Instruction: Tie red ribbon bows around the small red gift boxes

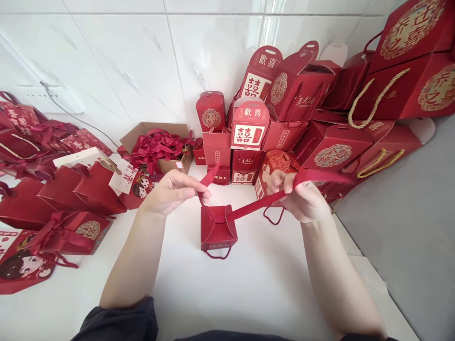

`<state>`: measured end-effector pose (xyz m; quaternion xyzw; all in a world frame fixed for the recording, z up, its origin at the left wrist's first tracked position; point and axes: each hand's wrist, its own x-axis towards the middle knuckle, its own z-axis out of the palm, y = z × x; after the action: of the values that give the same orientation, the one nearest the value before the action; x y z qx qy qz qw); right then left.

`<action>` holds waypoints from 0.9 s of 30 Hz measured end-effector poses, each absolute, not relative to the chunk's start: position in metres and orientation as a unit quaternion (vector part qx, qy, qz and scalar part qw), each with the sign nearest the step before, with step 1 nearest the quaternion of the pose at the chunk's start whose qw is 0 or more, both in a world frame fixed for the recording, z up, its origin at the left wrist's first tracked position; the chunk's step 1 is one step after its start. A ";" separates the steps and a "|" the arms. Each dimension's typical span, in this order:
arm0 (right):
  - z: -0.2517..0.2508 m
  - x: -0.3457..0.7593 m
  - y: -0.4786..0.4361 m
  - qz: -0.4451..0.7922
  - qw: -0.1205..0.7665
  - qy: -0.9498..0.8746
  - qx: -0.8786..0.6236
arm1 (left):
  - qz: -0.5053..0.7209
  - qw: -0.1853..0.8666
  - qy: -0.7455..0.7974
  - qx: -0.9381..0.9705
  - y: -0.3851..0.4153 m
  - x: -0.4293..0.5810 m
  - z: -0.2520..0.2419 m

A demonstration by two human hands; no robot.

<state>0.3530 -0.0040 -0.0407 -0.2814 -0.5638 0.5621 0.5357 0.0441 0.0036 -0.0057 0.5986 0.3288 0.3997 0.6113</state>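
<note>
Two hands share one long dark-red fabric ribbon (pixel 256 204): our left hand (pixel 174 189) pinches the short end between thumb and fingertips, and our right hand (pixel 302 199) pinches the long run, drawn taut. The small red card gift box with folded flaps (pixel 217 232) stands on the white tabletop (pixel 249 289), between and just below both hands, with the ribbon passing through its top. We judge tying is in hand; the next move calls for crossing the ends under even tension.

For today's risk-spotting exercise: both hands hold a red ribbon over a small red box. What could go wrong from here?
1. The left hand pinches only the short end of the red ribbon, so it may slip free.
2. The right hand holds the ribbon taut to one side, so the small red box could tip or slide.
</note>
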 end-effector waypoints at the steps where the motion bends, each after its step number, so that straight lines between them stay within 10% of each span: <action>1: -0.038 0.350 -0.006 0.541 0.562 -0.555 -0.289 | 0.430 0.613 0.328 0.576 0.000 0.050 -0.004; 14: -0.056 0.283 -0.023 0.743 0.421 -0.491 -0.175 | 0.411 0.758 0.259 0.435 -0.016 0.123 -0.032; 27: -0.057 0.281 -0.024 0.678 0.366 -0.585 -0.254 | 0.477 0.685 0.301 0.462 -0.021 0.121 -0.029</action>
<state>0.2811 -0.0236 -0.0573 -0.2542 -0.5850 0.6777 0.3659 0.1209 -0.0210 -0.0292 0.4618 0.3013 0.4766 0.6848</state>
